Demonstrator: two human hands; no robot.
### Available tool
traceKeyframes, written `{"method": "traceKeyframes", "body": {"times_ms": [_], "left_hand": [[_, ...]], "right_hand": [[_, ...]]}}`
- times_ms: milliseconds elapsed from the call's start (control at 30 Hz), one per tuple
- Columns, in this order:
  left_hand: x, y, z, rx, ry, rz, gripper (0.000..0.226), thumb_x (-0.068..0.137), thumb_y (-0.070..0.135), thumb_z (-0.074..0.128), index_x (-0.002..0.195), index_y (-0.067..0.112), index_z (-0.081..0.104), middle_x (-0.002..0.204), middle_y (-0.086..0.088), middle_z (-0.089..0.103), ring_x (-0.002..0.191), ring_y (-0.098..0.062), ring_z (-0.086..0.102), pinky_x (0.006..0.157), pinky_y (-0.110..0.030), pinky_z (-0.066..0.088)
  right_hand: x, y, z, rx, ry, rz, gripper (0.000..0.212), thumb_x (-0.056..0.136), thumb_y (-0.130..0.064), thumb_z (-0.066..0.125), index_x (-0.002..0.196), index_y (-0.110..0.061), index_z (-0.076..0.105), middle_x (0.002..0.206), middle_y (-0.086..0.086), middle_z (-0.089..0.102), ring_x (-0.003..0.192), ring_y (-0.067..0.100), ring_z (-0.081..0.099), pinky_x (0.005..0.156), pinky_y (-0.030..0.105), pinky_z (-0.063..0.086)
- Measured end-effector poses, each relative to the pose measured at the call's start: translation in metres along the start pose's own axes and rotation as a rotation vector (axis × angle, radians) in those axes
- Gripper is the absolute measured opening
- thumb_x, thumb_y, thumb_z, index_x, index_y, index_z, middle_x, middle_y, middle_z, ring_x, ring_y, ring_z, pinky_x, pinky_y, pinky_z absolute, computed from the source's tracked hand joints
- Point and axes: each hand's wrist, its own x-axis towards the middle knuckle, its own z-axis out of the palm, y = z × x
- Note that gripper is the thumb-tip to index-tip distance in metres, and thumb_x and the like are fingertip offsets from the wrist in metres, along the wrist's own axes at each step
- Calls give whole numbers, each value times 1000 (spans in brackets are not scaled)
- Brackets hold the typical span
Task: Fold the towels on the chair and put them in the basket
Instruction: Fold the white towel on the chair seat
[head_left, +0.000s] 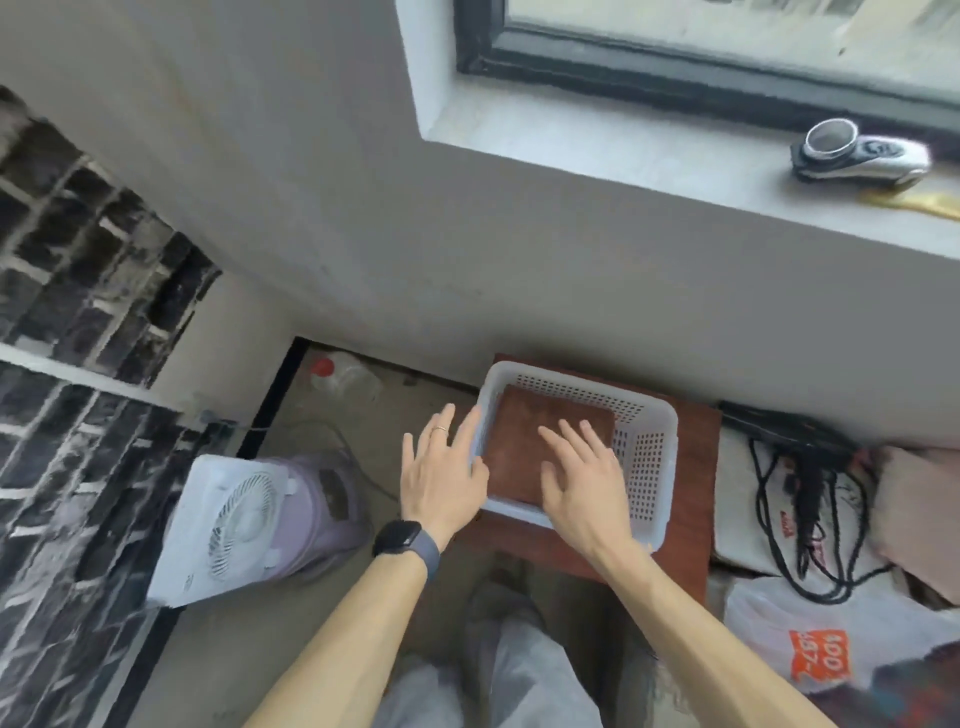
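Daylight comes in from the window (727, 36) at top right, soft and even, and the glass itself is washed out pale. The sill (597, 150) glows brightest; the grey wall (322, 197) below drops to a flat, dull tone. Shadows are weak and soft-edged, just a dim band on the floor (415, 395) along the wall's foot. The whole frame is smeary. Motion blur streaks the dark tiles (67, 291) at left and the gadget (862, 156) on the sill, possibly a shaver. Straight lines bow near the edges, a wide-angle stretch. The left hand (441, 478) and right hand (576, 483) read fairly clear; the trousers (519, 675) at the bottom go mushy.
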Motion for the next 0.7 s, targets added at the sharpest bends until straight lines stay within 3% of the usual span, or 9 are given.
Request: {"method": "traceKeyframes", "body": {"times_ms": [233,400,467,567,700], "left_hand": [[-140,-113,-36,-247,225,-343,59,93,30,54,150,32,38,154,-2,41,139,-25,40,114,-44,32],[-279,-185,-42,-475,464,-595,55,91,21,57,145,20,48,149,-7,46,139,-26,42,112,-33,33],[-350,-209,-38,-499,584,-723,55,92,13,60,145,19,48,149,-7,47,138,-26,43,109,-29,32],[-455,-240,-21,-475,670,-932,56,94,21,58,148,25,44,148,-4,48,137,-24,43,110,-32,34],[-581,-265,-1,-435,788,-1159,55,92,26,58,146,26,46,147,1,50,134,-21,47,109,-32,40]], "right_hand": [[-69,-127,33,15,-71,-402,36,96,-40,52,129,-34,66,143,-6,59,144,22,41,116,45,37],[-155,-218,79,6,-169,-772,35,91,-42,53,118,-30,72,131,-2,68,134,30,53,106,46,47],[-203,-254,99,23,-234,-927,31,91,-40,55,113,-29,73,126,-1,70,130,31,57,104,45,49],[-277,-299,129,-18,-328,-1189,19,90,-32,64,108,-29,72,122,-2,71,122,30,60,98,42,51],[-372,-343,168,-20,-523,-1360,27,96,-38,51,108,-24,70,121,-5,69,118,26,60,98,43,49]]}}
